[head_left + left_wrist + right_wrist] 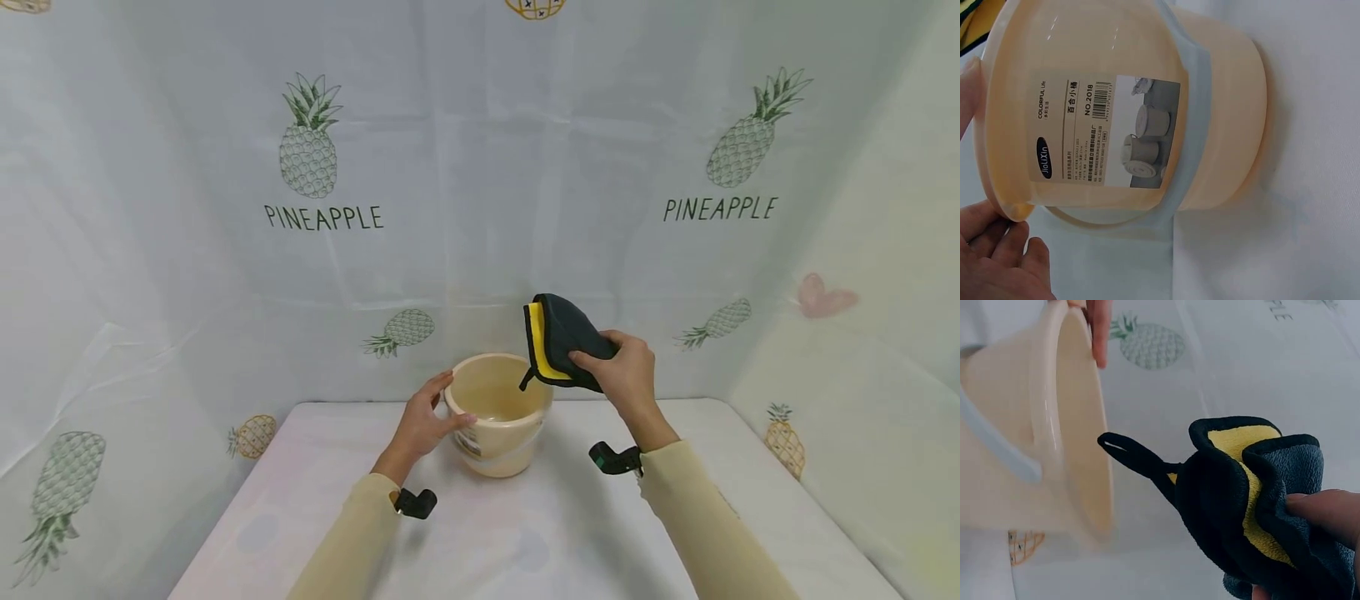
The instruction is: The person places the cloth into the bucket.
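A cream plastic bucket [498,450] stands upright on the table, its pale handle hanging down the front. My left hand [426,421] grips the bucket's rim at the left, thumb at the near edge and fingers at the far side. In the left wrist view a printed label [1104,131] shows on the bucket wall. Above the right side of the rim, my right hand [626,375] pinches a folded towel [573,337], dark grey on one face and yellow on the other, with black edging. Its hanging loop [1132,456] points toward the bucket's mouth in the right wrist view.
The table [300,500] has a white cover with faint pastel spots. Behind it hangs a pale curtain [480,208] printed with pineapples, which also runs along both sides. A small black camera sits on each wrist.
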Motion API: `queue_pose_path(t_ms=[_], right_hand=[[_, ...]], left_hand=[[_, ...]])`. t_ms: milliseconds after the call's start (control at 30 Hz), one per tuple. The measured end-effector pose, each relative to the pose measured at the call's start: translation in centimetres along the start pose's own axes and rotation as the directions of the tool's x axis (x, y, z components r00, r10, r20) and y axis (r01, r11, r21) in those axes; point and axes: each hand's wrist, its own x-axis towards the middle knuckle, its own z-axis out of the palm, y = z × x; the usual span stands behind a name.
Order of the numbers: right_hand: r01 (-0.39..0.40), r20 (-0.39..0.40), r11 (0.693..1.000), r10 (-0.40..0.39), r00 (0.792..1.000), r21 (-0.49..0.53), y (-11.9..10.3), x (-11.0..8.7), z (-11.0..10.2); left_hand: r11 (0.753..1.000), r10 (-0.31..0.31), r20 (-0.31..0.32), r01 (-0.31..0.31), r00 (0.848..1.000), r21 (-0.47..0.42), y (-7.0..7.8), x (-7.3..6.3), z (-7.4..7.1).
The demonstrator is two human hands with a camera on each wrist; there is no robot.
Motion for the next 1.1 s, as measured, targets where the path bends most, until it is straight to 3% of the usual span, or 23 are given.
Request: queue_pose_path(t_ms=[600,933,1100], right_hand=[[0.017,0.087,0.996,-0.025,0.996,0.087,-3.0,-0.4,5.2],[0.028,0.083,0.994,-0.036,0.996,0.105,-3.2,-0.5,6.7],[0.069,0.068,0.983,-0.082,0.994,0.173,-3.0,-0.5,7.1]], left_hand=[[0.998,-0.051,-0.003,0.051,0.999,0.04,0.3,0.0,0.0],[0.996,-0.089,-0.002,0.089,0.996,0.027,0.5,-0.1,0.1],[0.998,-0.065,0.012,0.065,0.998,0.017,0.4,-0.2,-0.1]])
